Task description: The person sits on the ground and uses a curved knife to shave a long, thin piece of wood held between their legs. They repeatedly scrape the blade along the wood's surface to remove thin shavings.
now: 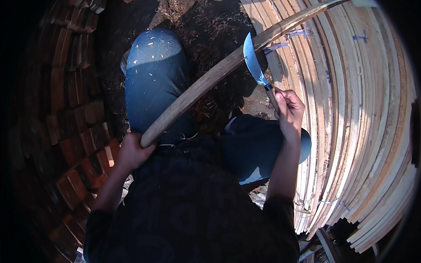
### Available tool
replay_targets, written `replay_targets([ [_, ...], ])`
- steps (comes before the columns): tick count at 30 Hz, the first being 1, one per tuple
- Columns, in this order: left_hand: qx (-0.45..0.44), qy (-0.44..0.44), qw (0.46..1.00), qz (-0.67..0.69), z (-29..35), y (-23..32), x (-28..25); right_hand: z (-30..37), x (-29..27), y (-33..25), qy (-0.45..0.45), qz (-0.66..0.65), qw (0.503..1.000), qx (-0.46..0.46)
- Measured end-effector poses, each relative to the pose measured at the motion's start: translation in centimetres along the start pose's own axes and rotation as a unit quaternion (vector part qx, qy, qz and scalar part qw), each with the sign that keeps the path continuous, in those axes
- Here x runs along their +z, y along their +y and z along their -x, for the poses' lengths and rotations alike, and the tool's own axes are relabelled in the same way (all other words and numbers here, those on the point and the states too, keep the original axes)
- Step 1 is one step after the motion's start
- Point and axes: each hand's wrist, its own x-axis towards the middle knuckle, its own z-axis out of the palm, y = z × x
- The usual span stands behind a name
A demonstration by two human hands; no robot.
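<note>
A long wooden pole, barked and grey-brown, runs slantwise from my lap up to the far right, over the stacked strips. My left hand is closed round its near end, beside my left thigh. In my right hand is a knife with a curved, shiny blade and a wooden handle. Its blade points away from me, and the tip lies at the pole's edge; I cannot tell whether they touch. My fingers wrap the handle, with the thumb along it.
Bundles of long pale wooden strips lie to the right, bound with bluish ties. Reddish-brown blocks are stacked at the left. Shavings litter the dark ground, and wood chips dot my jeans.
</note>
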Motion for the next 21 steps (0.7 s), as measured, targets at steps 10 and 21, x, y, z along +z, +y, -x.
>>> replay_targets([
  [10,0.022,-0.001,1.0,0.013,0.0,0.1,-0.1,0.0,1.0,-0.4,0.035,0.022,0.999,-0.013],
  [21,-0.006,-0.003,1.0,0.01,0.2,0.3,-0.1,0.0,-0.2,0.5,0.091,-0.023,0.995,-0.04],
])
